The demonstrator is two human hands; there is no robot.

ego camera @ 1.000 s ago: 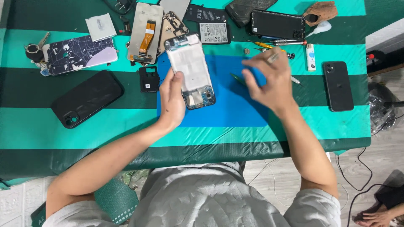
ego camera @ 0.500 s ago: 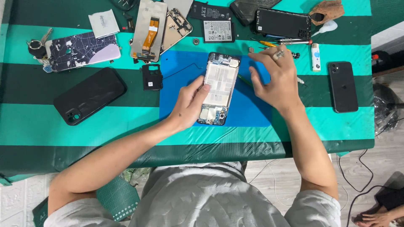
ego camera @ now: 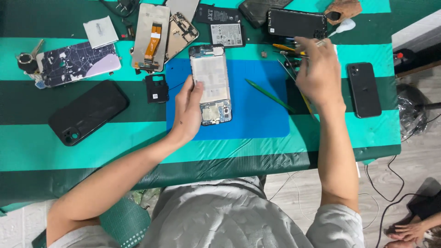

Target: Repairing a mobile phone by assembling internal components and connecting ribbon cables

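Plainly, the opened phone point(ego camera: 211, 85) lies back-up on the blue mat point(ego camera: 257, 115) near the middle of the bench point(ego camera: 92, 151), its cover off, a pale plate across the middle and the small circuit board bare at its 6 o'clock end. It looks light, thin and stiff, but fragile: the exposed board and camera parts should not be pressed, so the long side edges of the frame are the safe place to take hold. The left hand point(ego camera: 188, 112) does just that, fingers point(ego camera: 196, 87) curled along the frame's 9 o'clock edge and resting on it.

At 3 o'clock from the phone a green pry stick point(ego camera: 268, 95) lies loose on the mat. Beyond it the right hand point(ego camera: 317, 73) hovers over a cluster of thin hand tools point(ego camera: 287, 53), fingers drawn together; whether they pinch one I cannot tell. A black phone point(ego camera: 364, 89) lies farther out at 3 o'clock, a black case point(ego camera: 88, 111) at 9 o'clock, and spare screens and a battery point(ego camera: 226, 33) at 12 o'clock.
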